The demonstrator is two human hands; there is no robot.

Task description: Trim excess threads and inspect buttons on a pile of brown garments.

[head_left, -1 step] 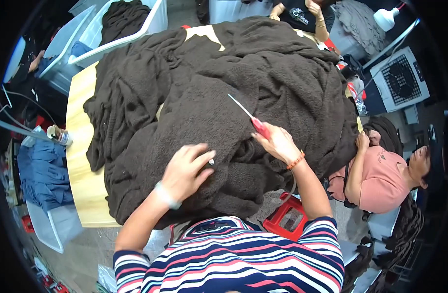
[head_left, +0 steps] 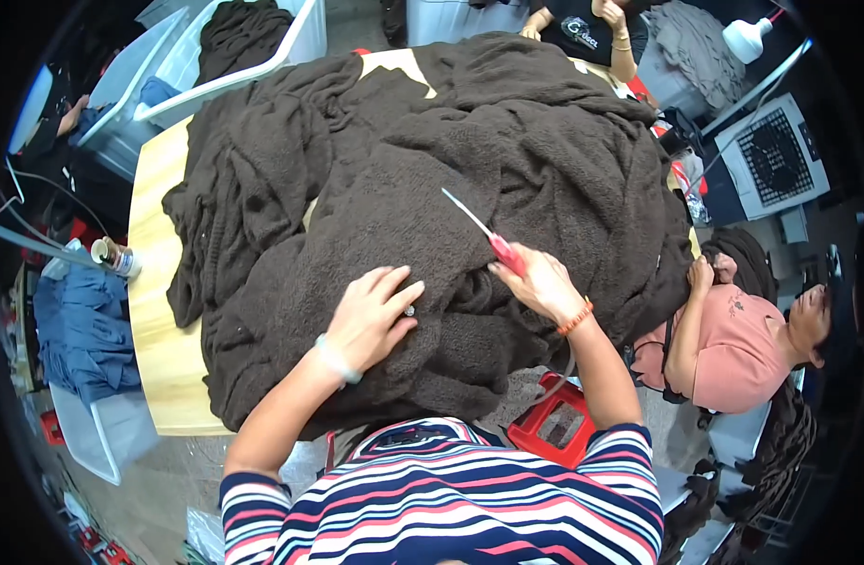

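Note:
A large heap of dark brown fleecy cloth (head_left: 375, 198) lies over the table in front of me. My left hand (head_left: 371, 315) rests on its near part, fingers stretched and apart, gripping nothing. A small shiny round thing (head_left: 409, 311) shows beside its fingers; I cannot tell what it is. To the right, my right hand (head_left: 543, 282) is closed round the pink-red handle of a thin-bladed tool (head_left: 505, 252). Its long pale blade points away and to the left over the cloth. Whether it is a knife or closed scissors, I cannot tell.
Bare wood of the table (head_left: 159, 348) shows at the left edge, with a small jar (head_left: 121, 259) there. A person in pink (head_left: 738, 348) sits at the right; another in black (head_left: 583, 33) is across the table. A red stool (head_left: 553, 424) stands near my right side.
My left hand has shifted slightly away and to the right on the cloth. My right hand, with the thin-bladed tool, has moved a little right and nearer to me.

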